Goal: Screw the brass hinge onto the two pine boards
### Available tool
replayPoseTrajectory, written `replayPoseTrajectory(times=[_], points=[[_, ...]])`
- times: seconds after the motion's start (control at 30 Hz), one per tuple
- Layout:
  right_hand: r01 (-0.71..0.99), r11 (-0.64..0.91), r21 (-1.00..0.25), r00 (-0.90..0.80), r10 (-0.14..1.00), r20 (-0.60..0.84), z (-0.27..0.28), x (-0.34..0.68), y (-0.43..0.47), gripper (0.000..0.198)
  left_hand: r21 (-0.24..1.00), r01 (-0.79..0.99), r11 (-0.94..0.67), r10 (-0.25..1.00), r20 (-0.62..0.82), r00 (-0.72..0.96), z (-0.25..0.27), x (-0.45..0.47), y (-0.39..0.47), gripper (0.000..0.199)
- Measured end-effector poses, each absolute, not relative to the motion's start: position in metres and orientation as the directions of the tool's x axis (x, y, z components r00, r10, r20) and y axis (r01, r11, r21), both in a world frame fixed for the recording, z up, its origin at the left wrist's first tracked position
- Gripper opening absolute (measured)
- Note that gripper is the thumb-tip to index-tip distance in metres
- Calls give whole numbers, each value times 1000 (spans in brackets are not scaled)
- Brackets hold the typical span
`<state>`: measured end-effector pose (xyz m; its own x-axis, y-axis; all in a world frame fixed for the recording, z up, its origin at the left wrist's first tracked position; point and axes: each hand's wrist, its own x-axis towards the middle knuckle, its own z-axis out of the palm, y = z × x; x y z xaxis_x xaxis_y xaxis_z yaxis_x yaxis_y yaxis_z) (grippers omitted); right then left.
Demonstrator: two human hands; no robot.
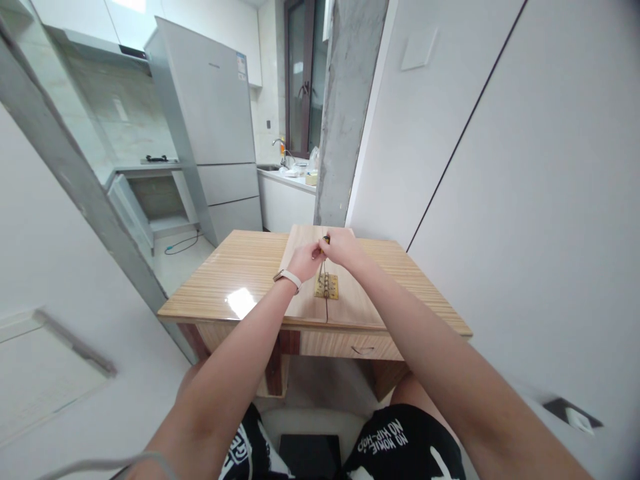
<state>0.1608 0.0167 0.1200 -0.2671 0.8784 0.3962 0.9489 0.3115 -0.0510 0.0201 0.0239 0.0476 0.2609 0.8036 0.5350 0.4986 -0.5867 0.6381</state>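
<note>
A screwdriver (326,239) with a dark and yellow handle is gripped in my right hand (343,247), its thin shaft slanting down towards a hinge. My left hand (304,260), a pale watch band at its wrist, is closed with its fingertips pinched against the screwdriver just under the handle. The brass-coloured hinge (327,286) lies flat across the seam between two light wooden boards (303,305). Several screws or screw holes show on its plates, too small to tell apart. Where the screwdriver's tip meets the hinge is hard to make out.
The boards lie on a wood-grain desk (200,293) with a drawer (350,344) under its front edge. A white wall (500,200) stands close on the right. Beyond the desk are a grey fridge (220,113), a concrete pillar (345,120) and a sink counter (285,200).
</note>
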Motion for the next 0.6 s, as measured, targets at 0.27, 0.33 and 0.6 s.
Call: replayPoseTrajectory(times=[0.27,0.33,0.6], points=[[920,367,-139,-287,870,401,115,160,9,26,746,352,-565,821,466,330,48,7,25,25],[904,381,-194,-274,864,422,111,161,7,24,779,331,-533,832,410,374,47,-5,29,31],[774,449,-446,-202,843,499,103,168,-6,18,511,810,-287,951,255,176,22,-62,38,18]])
